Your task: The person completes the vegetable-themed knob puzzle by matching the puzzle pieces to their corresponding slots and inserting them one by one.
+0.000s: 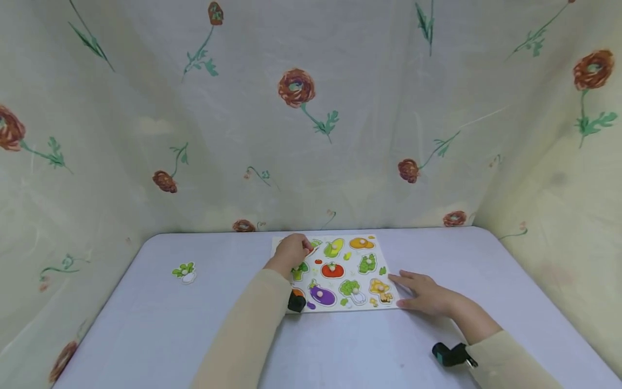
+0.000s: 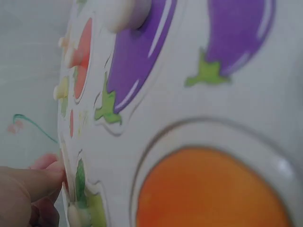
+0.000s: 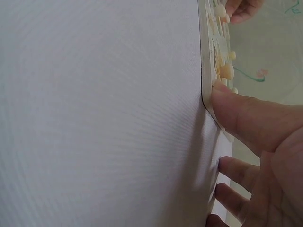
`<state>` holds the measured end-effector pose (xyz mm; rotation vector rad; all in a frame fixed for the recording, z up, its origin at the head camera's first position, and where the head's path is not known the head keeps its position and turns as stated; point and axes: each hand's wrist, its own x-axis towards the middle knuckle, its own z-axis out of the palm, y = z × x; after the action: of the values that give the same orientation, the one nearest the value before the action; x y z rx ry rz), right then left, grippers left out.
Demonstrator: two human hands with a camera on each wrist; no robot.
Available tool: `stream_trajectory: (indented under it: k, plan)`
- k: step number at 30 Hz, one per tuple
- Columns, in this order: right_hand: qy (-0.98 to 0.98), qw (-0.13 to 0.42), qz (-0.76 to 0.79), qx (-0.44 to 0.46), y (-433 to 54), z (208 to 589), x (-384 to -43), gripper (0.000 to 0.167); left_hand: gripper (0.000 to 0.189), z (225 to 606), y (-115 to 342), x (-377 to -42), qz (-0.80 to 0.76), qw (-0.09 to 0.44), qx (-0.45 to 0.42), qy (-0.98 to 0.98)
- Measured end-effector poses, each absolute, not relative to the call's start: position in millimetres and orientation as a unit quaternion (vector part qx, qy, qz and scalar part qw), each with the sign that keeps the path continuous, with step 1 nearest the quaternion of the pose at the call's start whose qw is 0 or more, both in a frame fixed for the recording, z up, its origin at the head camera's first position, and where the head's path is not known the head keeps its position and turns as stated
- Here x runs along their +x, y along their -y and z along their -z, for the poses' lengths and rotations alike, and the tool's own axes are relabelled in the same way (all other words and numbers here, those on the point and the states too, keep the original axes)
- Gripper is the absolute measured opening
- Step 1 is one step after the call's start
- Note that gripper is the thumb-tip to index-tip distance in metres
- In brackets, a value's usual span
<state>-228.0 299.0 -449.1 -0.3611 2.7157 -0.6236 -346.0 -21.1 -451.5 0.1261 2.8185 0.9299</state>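
Note:
A white vegetable knob puzzle board [image 1: 351, 269] lies on the table with eggplant, tomato, corn and other pieces in it. My left hand [image 1: 290, 253] is over its far left part, thumb and fingers pinching a thin puzzle piece [image 2: 69, 177] close over the board. Some red shows at those fingertips in the head view; most of the piece is hidden. My right hand [image 1: 425, 293] rests at the board's right edge, its fingers spread and fairly straight on the table. In the right wrist view the right thumb [image 3: 246, 116] touches the near right corner.
A loose leafy green-and-white vegetable piece [image 1: 184, 273] lies on the left of the white table [image 1: 340, 346]. Floral curtains [image 1: 311, 178] hang behind and along both sides. Black wrist devices [image 1: 451, 355] sit at both sleeves.

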Motion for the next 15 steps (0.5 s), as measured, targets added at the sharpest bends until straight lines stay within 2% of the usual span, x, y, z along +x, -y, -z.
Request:
stream_trajectory:
  k: [12, 15]
  plan:
    - [-0.954, 0.168, 0.216, -0.125, -298, 449, -228, 0.071, 0.012, 454, 8, -338, -0.336, 0.030, 0.015, -0.941]
    - [-0.953, 0.166, 0.215, -0.133, -298, 449, -229, 0.072, 0.011, 453, 5, -335, -0.307, 0.000, 0.017, -0.952]
